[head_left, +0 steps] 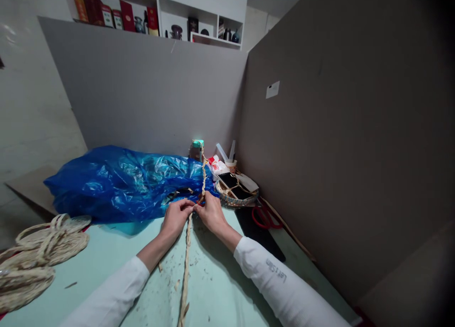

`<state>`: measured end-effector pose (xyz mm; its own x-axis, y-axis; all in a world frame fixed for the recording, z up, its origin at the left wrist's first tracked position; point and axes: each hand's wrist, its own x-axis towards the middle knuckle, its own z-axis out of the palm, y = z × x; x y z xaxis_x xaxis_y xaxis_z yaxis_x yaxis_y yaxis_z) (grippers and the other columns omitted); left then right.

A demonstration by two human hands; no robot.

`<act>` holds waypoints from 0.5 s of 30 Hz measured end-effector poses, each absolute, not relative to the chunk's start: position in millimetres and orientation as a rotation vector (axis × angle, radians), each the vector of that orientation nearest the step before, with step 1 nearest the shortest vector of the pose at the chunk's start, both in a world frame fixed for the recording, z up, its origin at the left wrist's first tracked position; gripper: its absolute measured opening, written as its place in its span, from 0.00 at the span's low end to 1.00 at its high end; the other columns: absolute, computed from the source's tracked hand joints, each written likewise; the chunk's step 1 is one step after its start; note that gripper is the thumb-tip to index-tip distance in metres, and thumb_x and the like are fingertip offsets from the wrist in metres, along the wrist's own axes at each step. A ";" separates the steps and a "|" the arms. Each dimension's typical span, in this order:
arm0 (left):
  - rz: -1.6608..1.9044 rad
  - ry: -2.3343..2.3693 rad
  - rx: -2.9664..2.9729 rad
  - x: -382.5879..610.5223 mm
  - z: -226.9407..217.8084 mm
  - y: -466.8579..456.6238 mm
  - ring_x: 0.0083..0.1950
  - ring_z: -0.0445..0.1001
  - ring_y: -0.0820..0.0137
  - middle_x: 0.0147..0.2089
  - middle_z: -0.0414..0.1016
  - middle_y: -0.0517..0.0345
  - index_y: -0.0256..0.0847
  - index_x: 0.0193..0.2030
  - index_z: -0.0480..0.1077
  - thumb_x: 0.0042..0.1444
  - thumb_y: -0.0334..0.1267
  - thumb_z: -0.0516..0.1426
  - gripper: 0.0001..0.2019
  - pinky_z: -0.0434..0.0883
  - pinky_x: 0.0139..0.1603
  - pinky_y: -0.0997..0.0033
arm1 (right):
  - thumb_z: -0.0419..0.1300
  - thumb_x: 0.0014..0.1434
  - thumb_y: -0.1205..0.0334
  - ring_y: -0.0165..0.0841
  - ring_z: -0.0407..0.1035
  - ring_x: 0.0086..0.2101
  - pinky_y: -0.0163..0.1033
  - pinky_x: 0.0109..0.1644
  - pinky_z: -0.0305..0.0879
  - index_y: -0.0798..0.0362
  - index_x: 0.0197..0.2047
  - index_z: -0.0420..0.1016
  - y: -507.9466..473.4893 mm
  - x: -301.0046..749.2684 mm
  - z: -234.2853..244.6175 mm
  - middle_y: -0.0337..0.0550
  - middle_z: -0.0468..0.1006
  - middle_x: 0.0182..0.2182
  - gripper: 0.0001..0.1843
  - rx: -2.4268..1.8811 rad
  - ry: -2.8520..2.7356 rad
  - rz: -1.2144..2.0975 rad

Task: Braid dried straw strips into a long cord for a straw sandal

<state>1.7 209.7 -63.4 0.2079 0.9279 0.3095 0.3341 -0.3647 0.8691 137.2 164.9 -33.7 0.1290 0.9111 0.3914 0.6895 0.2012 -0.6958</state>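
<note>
A tan braided straw cord (186, 260) runs up the middle of the table toward a jar with a green lid (197, 149), where its far end loops over the top. Partway along, my left hand (177, 218) pinches the cord between thumb and fingers. Right beside it, my right hand (210, 213) is closed on the same cord, the fingertips of both hands almost meeting. Something small and red shows at the right fingertips; what it is I cannot make out. The strands between the fingers are partly hidden.
A blue plastic bag (124, 185) lies behind my left hand. Woven straw sandals (53, 241) sit at the left. On the right are a basket (238, 200) holding a phone (232, 185), red-handled scissors (263, 217) and a black flat object (258, 234). Grey partitions (159, 90) border the table.
</note>
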 end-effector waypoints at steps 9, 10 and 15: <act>1.181 1.232 1.818 1.8 -55.4 202.8 0.42 0.76 0.58 0.36 0.82 0.52 0.41 0.31 0.79 0.45 0.37 0.57 0.09 0.67 0.46 0.62 | 0.56 0.48 0.73 0.34 0.64 0.32 0.36 0.36 0.56 0.52 0.31 0.60 164.2 134.3 -37.0 0.40 0.70 0.30 0.09 -1.470 -1.608 0.348; 1.188 1.237 1.811 2.0 -55.0 202.8 0.41 0.76 0.58 0.35 0.82 0.52 0.42 0.30 0.79 0.45 0.36 0.57 0.09 0.67 0.46 0.62 | 0.56 0.48 0.73 0.33 0.64 0.33 0.36 0.36 0.57 0.52 0.31 0.60 164.7 133.9 -37.6 0.39 0.70 0.30 0.10 -1.462 -1.596 0.360; 1.226 1.231 1.708 5.7 -58.1 206.2 0.34 0.75 0.62 0.31 0.80 0.53 0.39 0.30 0.78 0.44 0.37 0.57 0.09 0.68 0.37 0.66 | 0.58 0.47 0.71 0.31 0.66 0.30 0.35 0.35 0.59 0.52 0.32 0.61 168.5 132.4 -38.0 0.36 0.71 0.29 0.10 -1.455 -1.480 0.455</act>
